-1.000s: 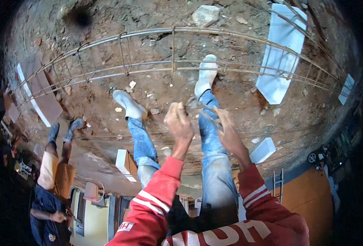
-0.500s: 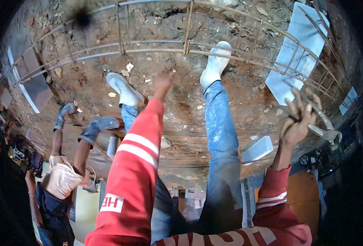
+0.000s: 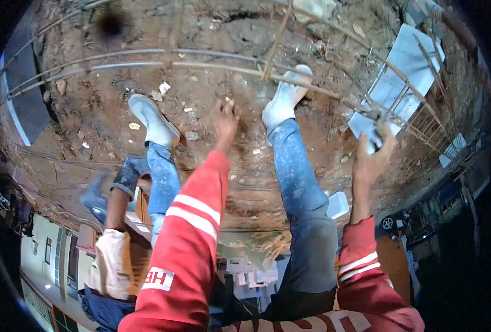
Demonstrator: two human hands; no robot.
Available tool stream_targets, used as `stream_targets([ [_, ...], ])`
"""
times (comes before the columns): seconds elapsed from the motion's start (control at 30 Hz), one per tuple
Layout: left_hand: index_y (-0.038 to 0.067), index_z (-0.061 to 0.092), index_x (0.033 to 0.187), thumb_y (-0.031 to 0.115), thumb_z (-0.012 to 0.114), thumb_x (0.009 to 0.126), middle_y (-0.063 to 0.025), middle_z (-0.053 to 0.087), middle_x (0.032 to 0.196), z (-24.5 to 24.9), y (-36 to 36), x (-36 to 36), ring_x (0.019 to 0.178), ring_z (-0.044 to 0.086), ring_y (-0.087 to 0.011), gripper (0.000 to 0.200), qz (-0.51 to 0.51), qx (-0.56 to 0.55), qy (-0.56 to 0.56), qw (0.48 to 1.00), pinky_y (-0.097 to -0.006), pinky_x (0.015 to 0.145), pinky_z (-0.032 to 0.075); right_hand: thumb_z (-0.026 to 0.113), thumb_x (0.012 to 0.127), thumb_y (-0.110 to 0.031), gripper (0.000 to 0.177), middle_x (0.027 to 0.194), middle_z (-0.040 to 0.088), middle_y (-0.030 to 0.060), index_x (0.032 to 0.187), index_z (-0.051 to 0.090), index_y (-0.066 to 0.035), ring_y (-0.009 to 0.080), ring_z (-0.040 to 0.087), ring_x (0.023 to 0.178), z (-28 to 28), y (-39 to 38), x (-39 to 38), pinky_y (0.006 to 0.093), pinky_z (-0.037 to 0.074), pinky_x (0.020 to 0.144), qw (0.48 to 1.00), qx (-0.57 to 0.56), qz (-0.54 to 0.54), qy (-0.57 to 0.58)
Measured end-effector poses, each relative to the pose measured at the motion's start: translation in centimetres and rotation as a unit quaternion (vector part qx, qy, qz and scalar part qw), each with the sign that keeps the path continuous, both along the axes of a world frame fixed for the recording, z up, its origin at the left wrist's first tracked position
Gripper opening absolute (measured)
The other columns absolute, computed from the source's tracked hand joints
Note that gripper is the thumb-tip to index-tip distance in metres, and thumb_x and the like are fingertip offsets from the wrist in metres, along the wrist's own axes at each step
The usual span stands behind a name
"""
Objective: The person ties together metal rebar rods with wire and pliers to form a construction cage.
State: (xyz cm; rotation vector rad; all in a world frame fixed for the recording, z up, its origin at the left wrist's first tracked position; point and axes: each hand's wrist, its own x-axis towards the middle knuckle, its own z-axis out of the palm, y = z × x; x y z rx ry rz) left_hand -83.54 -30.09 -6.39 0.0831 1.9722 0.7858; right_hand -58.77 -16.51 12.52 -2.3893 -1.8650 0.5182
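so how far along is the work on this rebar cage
Done: the rebar cage lies framed on the dirt, stirrups along it. In hand: the right hand holds a metal tool at the cage; the left hand reaches toward it. Left: untied joints are too small to tell.

The rebar cage (image 3: 212, 65) runs across the ground (image 3: 245, 166), its right end over a slab (image 3: 409, 55). On its near side stand the left boot (image 3: 151, 122) and right boot (image 3: 284, 99), with the left grip (image 3: 224, 117) between them. The right grip (image 3: 373, 157), a tool (image 3: 376, 117) in it, is at the cage beside the slab. Another person's leg (image 3: 121, 188) is left of the boots.
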Motion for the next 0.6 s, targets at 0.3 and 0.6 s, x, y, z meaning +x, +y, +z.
stream_targets([
  [0.3,-0.003,0.064,0.083,0.012,0.059,0.091,-0.0036,0.059,0.059,19.7,0.5,-7.2,0.052,0.053,-0.0099,0.017,-0.055,-0.109,-0.155,0.980,-0.0254,0.046,0.039,0.065,0.076,-0.007,0.027,0.121,0.056,0.0190,0.103,0.064,-0.004,0.0369,0.052,0.117,7.3,-0.4,-16.4,0.0447,0.039,0.102,0.929,-0.166,0.264,0.201],
  [0.6,-0.004,0.068,0.086,0.017,0.062,0.087,-0.0138,0.061,0.066,27.4,5.3,-13.2,0.058,0.056,-0.0203,0.021,-0.418,0.025,-0.154,0.895,-0.0359,0.057,0.044,0.059,0.082,-0.012,0.029,0.094,0.068,0.0128,0.109,0.065,-0.007,0.0266,0.064,0.091,7.7,-0.6,-16.3,0.0437,0.044,0.080,0.795,-0.239,0.454,0.324],
])
